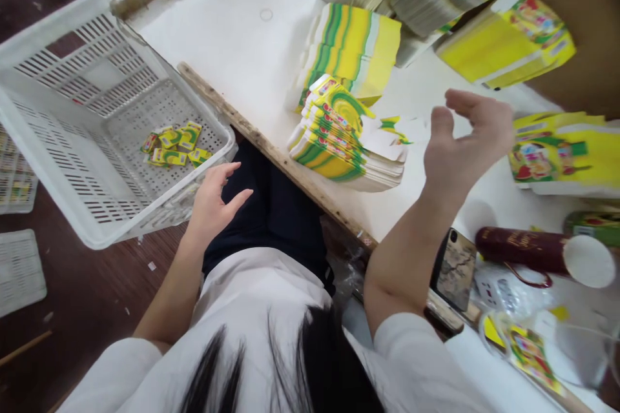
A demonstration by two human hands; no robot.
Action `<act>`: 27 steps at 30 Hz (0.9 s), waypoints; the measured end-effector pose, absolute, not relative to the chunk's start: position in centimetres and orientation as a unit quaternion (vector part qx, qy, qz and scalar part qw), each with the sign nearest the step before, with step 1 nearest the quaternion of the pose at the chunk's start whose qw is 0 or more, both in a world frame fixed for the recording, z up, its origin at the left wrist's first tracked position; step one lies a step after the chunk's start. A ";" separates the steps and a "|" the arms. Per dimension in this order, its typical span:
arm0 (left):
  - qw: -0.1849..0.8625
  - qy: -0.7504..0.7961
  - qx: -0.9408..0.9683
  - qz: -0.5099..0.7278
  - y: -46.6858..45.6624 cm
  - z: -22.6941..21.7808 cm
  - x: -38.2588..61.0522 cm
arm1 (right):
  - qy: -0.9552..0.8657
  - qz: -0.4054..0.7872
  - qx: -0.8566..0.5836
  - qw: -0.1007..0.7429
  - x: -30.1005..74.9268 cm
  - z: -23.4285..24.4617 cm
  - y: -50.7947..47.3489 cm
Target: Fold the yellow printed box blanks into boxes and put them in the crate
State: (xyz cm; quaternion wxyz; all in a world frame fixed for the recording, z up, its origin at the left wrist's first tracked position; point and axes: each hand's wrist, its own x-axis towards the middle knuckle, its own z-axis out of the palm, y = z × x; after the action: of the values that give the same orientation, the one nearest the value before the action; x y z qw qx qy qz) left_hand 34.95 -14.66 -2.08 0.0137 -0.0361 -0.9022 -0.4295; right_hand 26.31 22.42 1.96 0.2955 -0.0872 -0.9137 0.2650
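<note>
My left hand (213, 197) hangs open beside the near corner of a white plastic basket (43, 142), fingers apart and holding nothing. A few small yellow-green folded boxes (174, 145) lie on the basket's floor. My right hand (465, 139) is raised above the white table (232, 45), fingers loosely curled and apart, empty. Just left of it lies a stack of flat yellow-green printed cartons (346, 142).
More carton stacks (356, 45) sit further back, and others (508, 35) to the right. A phone (453, 268), a dark red cylinder (527, 248) and plastic-wrapped items lie at the table's right. The wooden table edge (271, 151) runs diagonally. Dark floor lies at left.
</note>
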 end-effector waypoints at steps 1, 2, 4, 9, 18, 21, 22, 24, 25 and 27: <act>0.011 -0.901 -0.038 -0.432 -14.7 -2.2 35.0 | -0.929 0.269 -0.113 0.229 25.4 1.2 24.0; 0.009 -0.900 -0.039 -0.434 -14.7 -2.3 35.0 | -0.937 0.273 -0.120 0.182 24.6 0.4 25.5; 0.003 -0.899 -0.042 -0.437 -14.7 -2.5 35.1 | -0.948 0.277 -0.111 0.110 23.4 -1.4 27.6; 0.000 -0.896 -0.045 -0.443 -14.8 -2.7 35.2 | -0.966 0.253 -0.059 0.000 22.7 -4.5 28.4; -0.015 -0.890 -0.051 -0.452 -14.5 -3.1 35.7 | -0.960 0.227 -0.164 0.024 23.4 -5.7 28.1; -0.019 -0.888 -0.047 -0.457 -14.7 -3.4 36.0 | -0.946 0.232 -0.218 0.065 24.1 -5.3 28.8; -0.020 -0.887 -0.047 -0.459 -14.7 -3.5 36.0 | -0.940 0.232 -0.236 0.083 24.4 -5.0 29.2; -0.024 -0.886 -0.049 -0.460 -14.8 -3.6 36.1 | -0.928 0.231 -0.265 0.123 25.1 -4.2 30.0; -0.026 -0.886 -0.050 -0.461 -14.8 -3.6 36.1 | -0.921 0.235 -0.274 0.144 25.3 -3.9 30.4; -0.030 -0.884 -0.050 -0.465 -14.7 -3.7 36.1 | -0.911 0.251 -0.277 0.172 25.7 -3.4 30.9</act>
State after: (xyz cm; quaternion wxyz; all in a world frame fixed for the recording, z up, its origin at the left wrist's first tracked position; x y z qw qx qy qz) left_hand 36.08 -14.66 -3.67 -0.0302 -0.0504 -0.8835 -0.4647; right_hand 25.67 30.94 -3.41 0.1725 -0.2767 -0.9113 0.2515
